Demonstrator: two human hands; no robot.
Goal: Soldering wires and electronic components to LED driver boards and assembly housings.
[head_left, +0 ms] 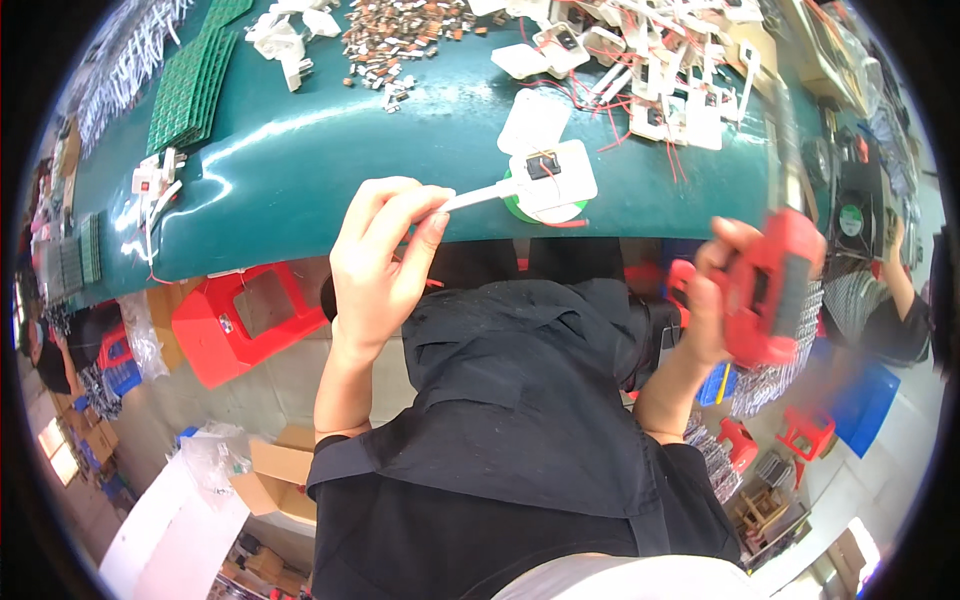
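My left hand [385, 255] pinches the thin white stem [478, 197] of a small white plastic housing. That housing [572, 180] lies face up near the table's front edge, with a black component [543, 166] and fine wires inside. Under it shows part of a round green piece [516, 203]. A white cover [534, 122] lies just beyond, touching or close to it. Off to the right, my right hand [712, 290] is wrapped around a red and dark grey hand tool [768, 290], raised and smeared by motion; its exact kind is unclear.
Across the green table [300, 190], white housings with red wires [660, 90] pile up at the back right. Small brown and white parts [405, 35] are heaped at the back middle. Green circuit boards [190, 90] stack at the left. A red stool [250, 320] stands below the edge.
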